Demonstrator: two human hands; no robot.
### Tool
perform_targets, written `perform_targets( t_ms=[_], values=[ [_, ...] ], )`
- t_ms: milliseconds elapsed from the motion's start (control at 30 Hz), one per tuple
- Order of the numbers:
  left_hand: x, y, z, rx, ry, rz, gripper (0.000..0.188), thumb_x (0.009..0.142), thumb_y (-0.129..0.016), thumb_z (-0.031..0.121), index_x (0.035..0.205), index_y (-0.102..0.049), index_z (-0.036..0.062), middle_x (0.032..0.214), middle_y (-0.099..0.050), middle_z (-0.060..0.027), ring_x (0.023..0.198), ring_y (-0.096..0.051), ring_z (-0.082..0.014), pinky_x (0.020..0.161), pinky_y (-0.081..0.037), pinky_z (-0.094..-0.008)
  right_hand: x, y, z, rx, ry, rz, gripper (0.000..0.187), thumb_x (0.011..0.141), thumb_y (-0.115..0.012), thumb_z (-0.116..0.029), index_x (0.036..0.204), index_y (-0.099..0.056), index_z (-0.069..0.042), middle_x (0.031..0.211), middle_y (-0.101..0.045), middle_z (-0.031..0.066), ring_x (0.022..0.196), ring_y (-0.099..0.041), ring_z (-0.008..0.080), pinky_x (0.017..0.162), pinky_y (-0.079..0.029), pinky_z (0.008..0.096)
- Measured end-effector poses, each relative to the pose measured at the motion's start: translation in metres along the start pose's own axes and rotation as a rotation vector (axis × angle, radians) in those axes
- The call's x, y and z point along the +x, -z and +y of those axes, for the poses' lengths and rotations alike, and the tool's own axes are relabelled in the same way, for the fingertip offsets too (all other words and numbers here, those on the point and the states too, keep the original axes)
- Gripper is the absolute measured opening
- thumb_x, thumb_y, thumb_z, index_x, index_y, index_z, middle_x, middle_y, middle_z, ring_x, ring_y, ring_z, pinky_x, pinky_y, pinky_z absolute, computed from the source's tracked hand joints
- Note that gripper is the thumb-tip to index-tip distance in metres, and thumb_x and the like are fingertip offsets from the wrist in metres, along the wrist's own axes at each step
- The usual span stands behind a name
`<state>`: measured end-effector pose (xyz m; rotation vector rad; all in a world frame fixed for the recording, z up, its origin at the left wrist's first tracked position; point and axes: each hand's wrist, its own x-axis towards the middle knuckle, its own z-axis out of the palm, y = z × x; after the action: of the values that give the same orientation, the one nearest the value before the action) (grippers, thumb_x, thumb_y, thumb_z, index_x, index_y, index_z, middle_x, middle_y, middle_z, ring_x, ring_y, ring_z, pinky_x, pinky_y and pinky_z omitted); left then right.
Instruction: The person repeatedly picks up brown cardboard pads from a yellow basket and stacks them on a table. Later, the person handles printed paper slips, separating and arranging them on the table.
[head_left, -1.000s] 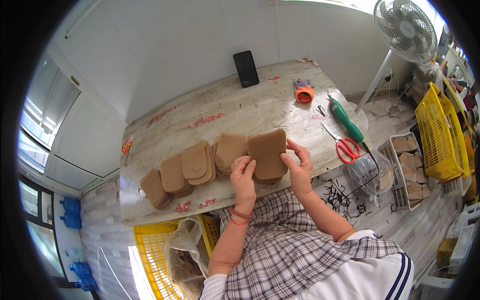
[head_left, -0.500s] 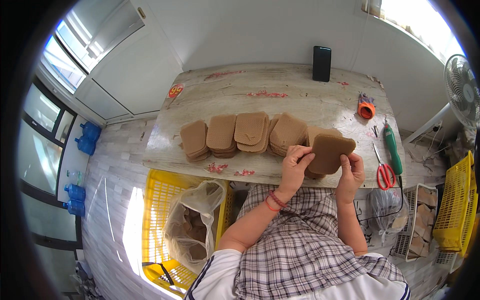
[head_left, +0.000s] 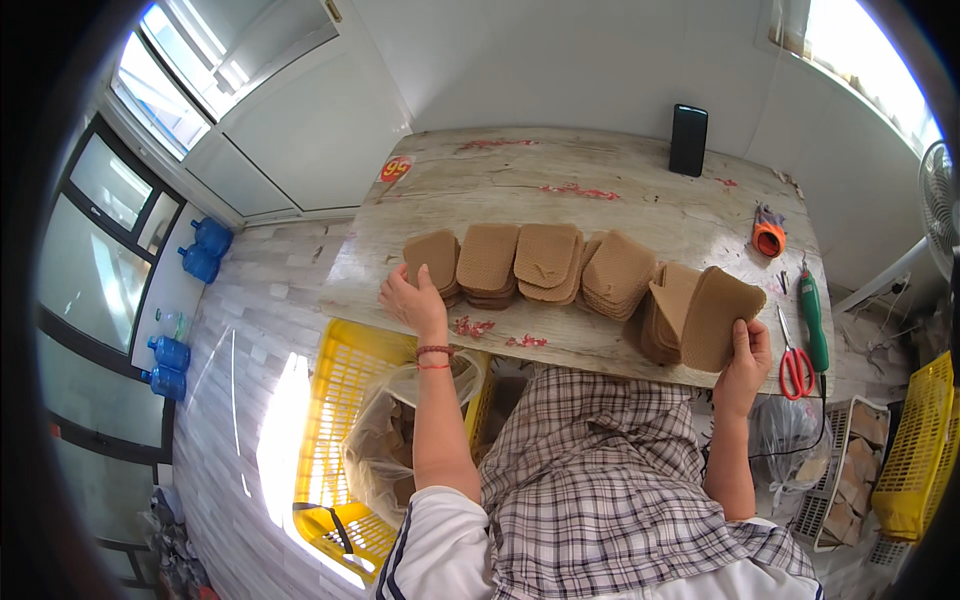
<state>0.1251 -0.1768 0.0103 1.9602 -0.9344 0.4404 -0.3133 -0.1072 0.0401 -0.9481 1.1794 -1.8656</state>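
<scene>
Five stacks of brown textured pads with rounded corners run in a row across the wooden table. My left hand [head_left: 411,300] is at the leftmost stack [head_left: 432,256], thumb and fingers apart at its near edge. Over the rightmost stack [head_left: 662,322], my right hand [head_left: 746,362] grips a single brown pad [head_left: 718,318] by its lower right edge, thumb on its face. That pad is tilted and covers part of the stack. Between them sit a second stack [head_left: 488,260], a third stack [head_left: 547,256] and a fourth stack [head_left: 618,270].
Right of the pads lie red-handled scissors [head_left: 796,370], a green corded tool [head_left: 813,320] and an orange roll-like item [head_left: 768,238]. A black phone [head_left: 689,140] stands at the back. Below the table's left side, a yellow basket [head_left: 325,400] holds a plastic bag [head_left: 365,440] with brown pieces.
My left hand has let go of the pad and moved left to the leftmost stack. My right hand keeps the pad, now slightly farther right. The whole view has shifted.
</scene>
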Motion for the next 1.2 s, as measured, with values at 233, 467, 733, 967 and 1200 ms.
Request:
perform_targets(
  t_ms=[233, 467, 733, 967, 1200],
  values=[
    [0.037, -0.009, -0.018, 0.228, 0.133, -0.422, 0.037, 0.073, -0.079, 0.028, 0.103, -0.066, 0.0109, 0.105, -0.067, -0.0092, 0.106, -0.055, -0.0319, 0.09, -0.04, -0.0477, 0.016, 0.011, 0.008, -0.08, -0.181, 0.002, 0.018, 0.1, -0.054, -0.021, 0.102, -0.054, -0.003, 0.091, -0.056, -0.0008, 0.082, -0.049, 0.0056, 0.076, -0.04, 0.0209],
    [0.039, -0.011, -0.03, 0.155, 0.077, -0.319, 0.024, 0.076, -0.077, 0.02, 0.093, -0.064, 0.0093, 0.099, -0.066, -0.0086, 0.095, -0.057, -0.03, 0.086, -0.041, -0.0468, 0.019, 0.004, -0.005, 0.053, -0.1, 0.013, 0.018, 0.1, -0.053, -0.022, 0.102, -0.052, -0.004, 0.093, -0.057, 0.0007, 0.084, -0.05, 0.0065, 0.078, -0.041, 0.0229],
    [0.018, 0.015, -0.022, -0.97, 0.341, -0.123, 0.017, 0.091, -0.065, 0.013, 0.097, -0.052, 0.0036, 0.092, -0.056, -0.0031, 0.087, -0.055, -0.0157, 0.079, -0.046, -0.0313, 0.009, -0.012, -0.028, 0.156, 0.056, -0.005, 0.009, 0.099, -0.055, -0.013, 0.1, -0.054, -0.003, 0.097, -0.06, 0.0022, 0.089, -0.053, 0.006, 0.083, -0.042, 0.0225],
    [-0.05, 0.084, 0.098, -1.761, 0.482, -0.559, 0.011, 0.098, -0.051, 0.006, 0.108, -0.049, 0.0032, 0.112, -0.058, -0.007, 0.104, -0.057, -0.0169, 0.094, -0.046, -0.0336, -0.034, -0.07, -0.064, 0.378, -0.259, -0.389, 0.006, 0.096, -0.057, -0.007, 0.101, -0.056, -0.003, 0.098, -0.063, 0.0011, 0.091, -0.056, 0.0064, 0.085, -0.043, 0.0214],
    [-0.109, 0.104, 0.14, -1.884, 0.506, -0.93, 0.023, 0.098, -0.049, 0.008, 0.12, -0.046, 0.0035, 0.12, -0.057, -0.0083, 0.112, -0.056, -0.0185, 0.097, -0.046, -0.0351, -0.048, -0.085, -0.055, 0.401, -0.385, -0.455, 0.005, 0.092, -0.063, -0.01, 0.09, -0.063, -0.005, 0.121, -0.057, 0.0032, 0.108, -0.051, 0.0135, 0.098, -0.036, 0.0305]
  ],
)
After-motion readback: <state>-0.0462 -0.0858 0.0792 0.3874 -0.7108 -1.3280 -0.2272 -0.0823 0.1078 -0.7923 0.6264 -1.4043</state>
